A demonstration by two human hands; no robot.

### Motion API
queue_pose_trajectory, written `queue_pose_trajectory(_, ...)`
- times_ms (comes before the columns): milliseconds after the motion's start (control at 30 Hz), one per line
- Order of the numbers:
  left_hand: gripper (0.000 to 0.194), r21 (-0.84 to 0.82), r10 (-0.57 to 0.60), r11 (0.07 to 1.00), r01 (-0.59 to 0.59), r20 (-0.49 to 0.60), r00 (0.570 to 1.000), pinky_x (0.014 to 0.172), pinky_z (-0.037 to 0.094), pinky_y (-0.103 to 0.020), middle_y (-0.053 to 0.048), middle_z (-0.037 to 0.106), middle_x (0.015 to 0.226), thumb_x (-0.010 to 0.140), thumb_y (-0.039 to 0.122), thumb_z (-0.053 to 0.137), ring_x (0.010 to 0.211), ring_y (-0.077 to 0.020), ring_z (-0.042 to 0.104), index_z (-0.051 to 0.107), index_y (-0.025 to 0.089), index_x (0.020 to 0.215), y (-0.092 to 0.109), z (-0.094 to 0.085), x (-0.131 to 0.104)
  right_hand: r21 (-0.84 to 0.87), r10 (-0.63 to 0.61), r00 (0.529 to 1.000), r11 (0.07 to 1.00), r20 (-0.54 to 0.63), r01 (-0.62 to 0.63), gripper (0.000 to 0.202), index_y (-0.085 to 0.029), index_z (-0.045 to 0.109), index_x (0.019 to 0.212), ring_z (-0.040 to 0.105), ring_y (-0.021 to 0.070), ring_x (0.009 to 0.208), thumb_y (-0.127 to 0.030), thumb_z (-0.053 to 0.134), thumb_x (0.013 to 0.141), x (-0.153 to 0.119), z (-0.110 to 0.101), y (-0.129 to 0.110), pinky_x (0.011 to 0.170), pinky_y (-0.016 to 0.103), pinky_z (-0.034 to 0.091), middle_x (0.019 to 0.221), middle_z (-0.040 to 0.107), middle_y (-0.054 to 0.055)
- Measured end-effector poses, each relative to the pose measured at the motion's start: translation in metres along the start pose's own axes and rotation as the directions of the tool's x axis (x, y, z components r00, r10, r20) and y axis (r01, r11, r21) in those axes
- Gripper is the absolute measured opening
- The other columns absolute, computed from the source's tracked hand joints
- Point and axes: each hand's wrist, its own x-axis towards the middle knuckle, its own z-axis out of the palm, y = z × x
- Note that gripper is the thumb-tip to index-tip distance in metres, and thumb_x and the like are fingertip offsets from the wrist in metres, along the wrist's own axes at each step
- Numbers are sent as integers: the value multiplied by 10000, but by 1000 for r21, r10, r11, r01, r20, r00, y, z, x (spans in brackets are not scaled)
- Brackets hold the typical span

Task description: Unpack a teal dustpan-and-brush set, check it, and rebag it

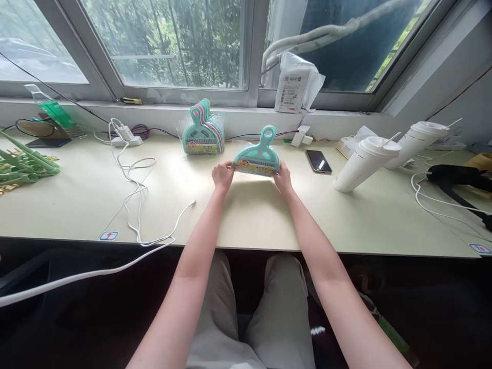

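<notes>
Teal dustpan set gripped between left hand, right hand, above desk

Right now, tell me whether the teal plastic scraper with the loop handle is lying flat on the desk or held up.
Held up. The teal plastic scraper stands on edge, loop handle uppermost, gripped by the left hand and right hand at its lower corners.

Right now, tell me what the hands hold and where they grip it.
Both hands, left and right, hold one teal dustpan by the two ends of its wide lower edge.
</notes>
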Motion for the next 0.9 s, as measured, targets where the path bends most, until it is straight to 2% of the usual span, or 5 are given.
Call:
queue_pose_trajectory(133, 193, 19, 7, 1000, -7, 10, 1000, 790, 437, -326, -84, 727, 910, 808, 360, 606, 887, -254, 643, 738, 243, 887, -14, -4, -1, -242, -87, 991, 968, -104, 60, 197, -202, 579, 919, 570, 236, 898, -255, 539, 733, -8, 8, -9, 685, 367, 528, 1002, 627, 95)
queue_pose_trajectory(300, 183, 44, -27, 999, 24, 53, 998, 799, 459, -376, -116, 728, 936, 802, 305, 605, 867, -276, 645, 745, 229, 891, -36, -15, 9, -312, -117, 992, 945, -37, 100, 182, -188, 605, 899, 559, 238, 861, -201, 507, 746, -1, 34, -12, 750, 406, 516, 930, 641, 93)
queue_pose_trajectory(633, 166, 156, -120, 978, 137, -111, 987, 858, 460, -384, -106, 710, 943, 827, 252, 562, 951, -279, 635, 684, 247, 938, -129, -92, 78, -341, -118, 989, 929, 93, 143, 302, -220, 598, 1074, 564, 250, 1009, -150, 449, 821, 58, 187, -21, 916, 409, 459, 1067, 608, 88)
queue_pose_trajectory(767, 166, 142, -143, 975, 169, -174, 974, 836, 461, -368, -112, 692, 994, 855, 221, 517, 977, -273, 630, 643, 243, 959, -155, -99, 106, -422, -112, 991, 897, 77, 134, 393, -242, 544, 1208, 553, 270, 1058, -157, 428, 843, 79, 231, -18, 839, 402, 492, 1147, 550, 103)
queue_pose_trajectory(900, 147, 98, -160, 976, 193, -270, 949, 838, 473, -337, -137, 587, 1172, 840, 185, 543, 920, -224, 644, 629, 203, 957, -171, -92, 135, -446, -123, 992, 887, 30, 123, 498, -295, 461, 1323, 569, 285, 1057, -185, 443, 838, 97, 250, -15, 721, 379, 523, 1214, 501, 115)
